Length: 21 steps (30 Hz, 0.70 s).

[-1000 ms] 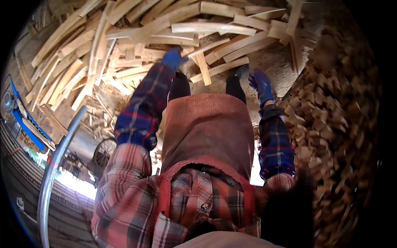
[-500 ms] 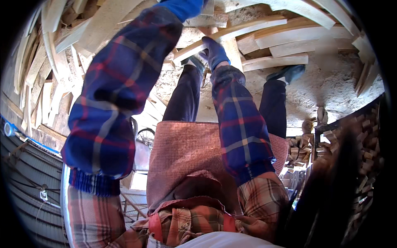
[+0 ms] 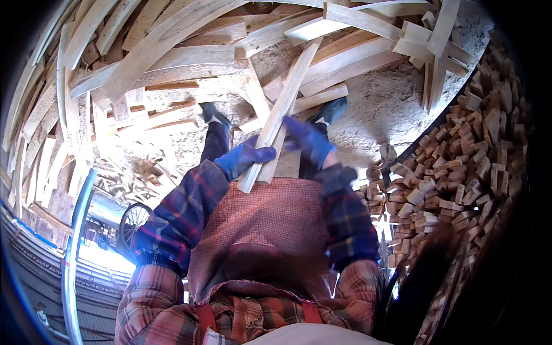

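Observation:
My left hand (image 3: pixel 244 156), in a blue glove, is closed around the near end of a long pale wooden slat (image 3: pixel 282 112). A second wooden slat (image 3: pixel 272 164) lies partly under the first, its near end beside my left fingers. Both slant away from me in front of the apron (image 3: pixel 261 224). Just right of the slats is my gloved right hand (image 3: pixel 310 141), blurred by motion. Its fingers look apart and point toward the long slat; whether they touch it I cannot tell.
Curved wooden offcuts (image 3: pixel 190 57) cover the ground ahead and to the left. More boards (image 3: pixel 356 63) lie beyond my shoes (image 3: pixel 332 109). A tall stack of cut wood blocks (image 3: pixel 454 184) stands on the right. At left are a metal pole (image 3: pixel 75 253) and a spoked wheel (image 3: pixel 135 221).
My left hand has come back from the far upper area toward the apron and now grips the slats. The right hand has shifted slightly nearer. The view has tilted, showing more boards ahead.

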Tool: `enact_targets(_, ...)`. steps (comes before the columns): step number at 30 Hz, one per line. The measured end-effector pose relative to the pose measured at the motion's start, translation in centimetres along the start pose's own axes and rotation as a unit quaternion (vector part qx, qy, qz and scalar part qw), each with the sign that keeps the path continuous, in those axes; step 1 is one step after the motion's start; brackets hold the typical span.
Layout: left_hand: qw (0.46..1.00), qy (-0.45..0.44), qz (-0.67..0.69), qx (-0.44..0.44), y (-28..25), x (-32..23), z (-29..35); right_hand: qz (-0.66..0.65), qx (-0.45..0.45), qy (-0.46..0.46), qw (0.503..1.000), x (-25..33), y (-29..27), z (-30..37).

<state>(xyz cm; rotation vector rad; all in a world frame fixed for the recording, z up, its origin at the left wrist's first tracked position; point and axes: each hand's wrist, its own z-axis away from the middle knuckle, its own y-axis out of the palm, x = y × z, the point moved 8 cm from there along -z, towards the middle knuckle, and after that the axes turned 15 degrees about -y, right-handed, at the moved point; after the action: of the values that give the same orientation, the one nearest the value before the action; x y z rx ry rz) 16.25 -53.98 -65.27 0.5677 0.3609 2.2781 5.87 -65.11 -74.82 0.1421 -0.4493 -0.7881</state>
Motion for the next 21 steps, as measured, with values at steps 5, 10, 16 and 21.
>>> enact_targets(5,1.000,-0.018,0.005,0.010,1.2,1.0,-2.0,-0.311,-0.346,-0.111,0.878,12.8,-17.3,-14.3)
enact_targets(10,0.993,-0.018,-0.082,-0.084,-1.1,1.4,-2.9,-0.249,-0.218,-0.245,0.911,22.5,-18.3,-23.5)
enact_targets(16,0.992,0.038,-0.061,-0.102,-2.5,2.1,-3.5,-0.286,-0.319,-0.306,0.851,17.1,-19.5,-23.7)
enact_targets(21,0.983,-0.059,0.175,0.022,-0.6,3.5,1.5,-0.235,-0.348,-0.259,0.870,11.7,-16.8,-6.6)
